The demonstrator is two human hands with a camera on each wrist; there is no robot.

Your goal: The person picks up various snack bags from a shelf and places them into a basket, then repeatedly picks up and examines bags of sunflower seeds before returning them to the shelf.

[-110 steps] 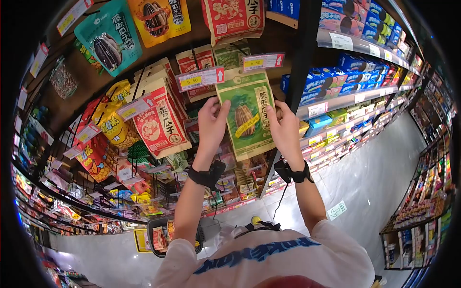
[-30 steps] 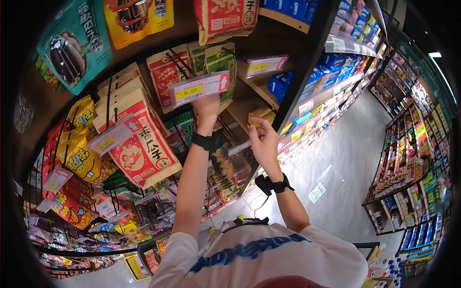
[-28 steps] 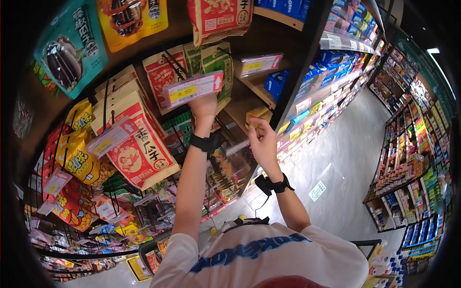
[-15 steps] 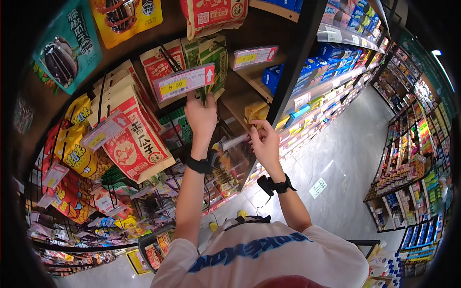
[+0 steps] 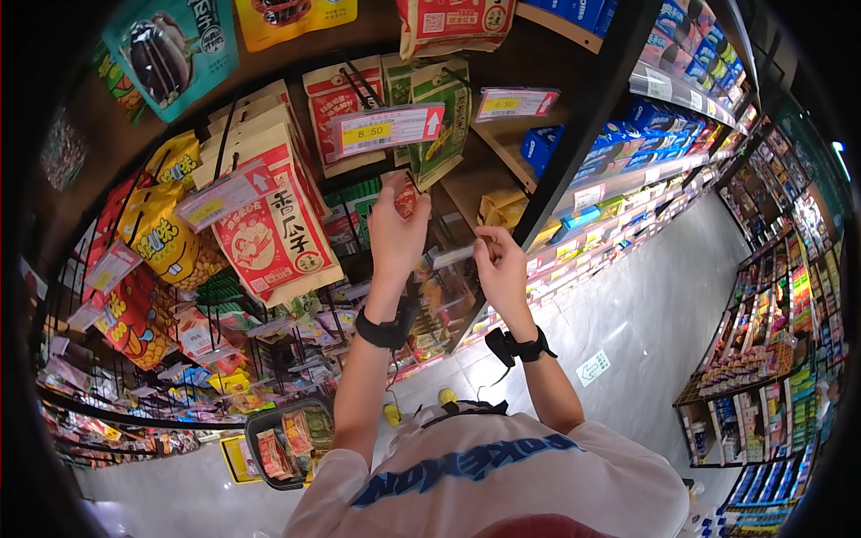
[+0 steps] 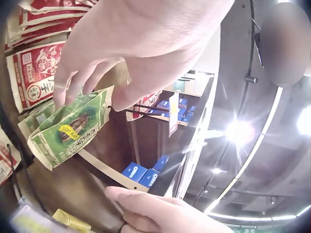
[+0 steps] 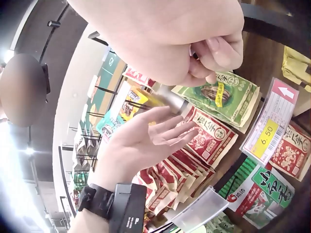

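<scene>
A green bag of sunflower seeds [image 5: 444, 125] hangs on a hook, tilted, partly behind the 8.50 price tag [image 5: 390, 130]. Just below that tag is my left hand [image 5: 397, 238], its fingers loosely spread and holding nothing. The left wrist view shows its fingertips overlapping the top of the green bag [image 6: 73, 128], while the right wrist view shows its palm turned up beside the bag [image 7: 233, 99]. Lower and to the right, my right hand [image 5: 502, 273] is raised near the shelf post, fingers loosely curled with nothing visible in them.
Red seed bags [image 5: 273, 220] hang in a row at left, with yellow snack bags [image 5: 166, 229] beyond. A black shelf post [image 5: 583, 125] separates these hooks from shelves of blue boxes [image 5: 646, 139]. On the floor stands a basket [image 5: 260, 421] holding several packets.
Both hands held a green seed bag at first; now neither does. My left hand has come down from behind the price tag. My right hand has stayed near the post lately.
</scene>
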